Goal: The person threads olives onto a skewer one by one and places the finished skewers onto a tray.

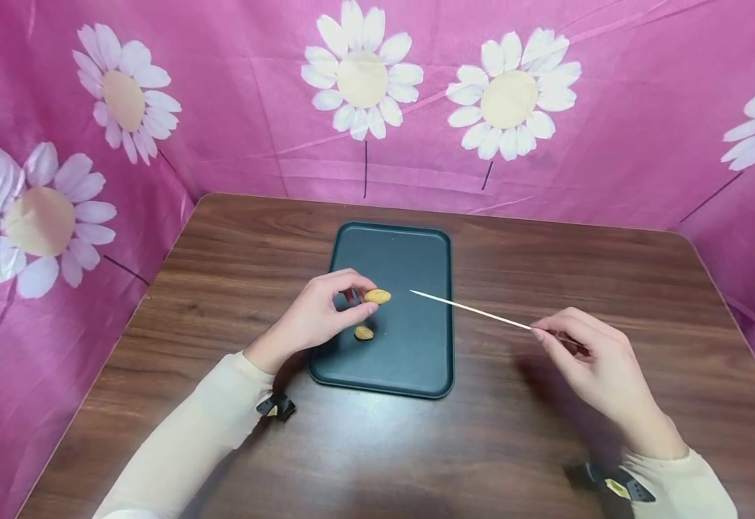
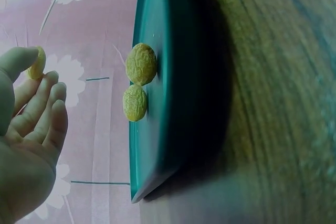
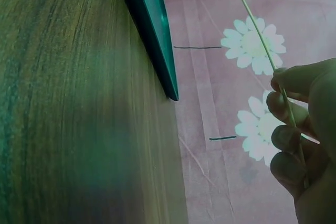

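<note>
Nearest here is the right hand (image 1: 611, 375), its thumb and curled fingers pinching a thin, pale, straight wooden skewer (image 1: 475, 311) near its rear end. It looks featherlight and stiff along its length, though a sideways push on that long free stretch could well flex or snap it; a hold further forward would probably steady it more. The point aims left, hanging in the air over the right part of the tray.

And across the gap, the left hand (image 1: 313, 313)! Thumb and fingertips pinch a yellow, oval, wrinkled fruit (image 1: 378, 296) above the tray, its end facing the skewer, the two well apart. Light, I'd judge, firmish with a little give, the creased skin offering decent purchase; best taken by its sides, lightly, since squeezing may bruise it.

Underneath lies a dark green, rounded rectangular tray (image 1: 416, 360), and the left wrist view catches two more: a larger yellow wrinkled fruit (image 2: 140, 64) and a smaller yellow wrinkled fruit (image 2: 135, 103), side by side on it. Beyond, brown wood-grain table (image 1: 546, 259), then pink daisy-print cloth (image 1: 235, 108).
</note>
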`<state>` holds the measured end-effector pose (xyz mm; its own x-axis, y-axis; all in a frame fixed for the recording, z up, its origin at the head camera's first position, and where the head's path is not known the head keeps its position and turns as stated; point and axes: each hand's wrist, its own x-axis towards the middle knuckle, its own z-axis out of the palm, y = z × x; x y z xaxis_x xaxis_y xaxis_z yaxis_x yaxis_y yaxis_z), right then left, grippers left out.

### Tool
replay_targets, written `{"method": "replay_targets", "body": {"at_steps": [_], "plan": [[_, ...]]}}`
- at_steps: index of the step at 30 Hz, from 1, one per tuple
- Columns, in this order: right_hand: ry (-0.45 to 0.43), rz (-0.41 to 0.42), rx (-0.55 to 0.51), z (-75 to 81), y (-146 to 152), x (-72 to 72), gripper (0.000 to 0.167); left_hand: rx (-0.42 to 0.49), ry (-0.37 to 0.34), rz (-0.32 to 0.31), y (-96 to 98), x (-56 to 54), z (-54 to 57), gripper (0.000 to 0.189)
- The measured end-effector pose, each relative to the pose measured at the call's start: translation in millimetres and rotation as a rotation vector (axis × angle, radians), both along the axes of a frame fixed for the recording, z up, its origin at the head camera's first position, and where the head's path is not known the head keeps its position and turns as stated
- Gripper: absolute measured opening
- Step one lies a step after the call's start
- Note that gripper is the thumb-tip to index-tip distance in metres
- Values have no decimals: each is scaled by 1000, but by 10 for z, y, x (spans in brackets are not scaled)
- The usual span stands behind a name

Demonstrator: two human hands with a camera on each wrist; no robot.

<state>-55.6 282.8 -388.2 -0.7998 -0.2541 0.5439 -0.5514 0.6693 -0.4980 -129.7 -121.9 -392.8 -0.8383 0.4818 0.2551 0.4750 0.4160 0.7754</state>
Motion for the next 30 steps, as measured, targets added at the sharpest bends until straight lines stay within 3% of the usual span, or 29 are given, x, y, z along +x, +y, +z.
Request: {"method": "replay_targets", "body": {"at_steps": [11, 19, 30], "plan": [[22, 63, -5, 47, -68, -12, 32, -12, 41, -32, -7, 21, -2, 19], [81, 110, -33, 60, -144, -35, 6, -15, 47, -61, -3, 37, 32, 20], [107, 146, -16, 102, -203, -79, 40, -6, 75, -83, -8, 32, 16, 19]]}}
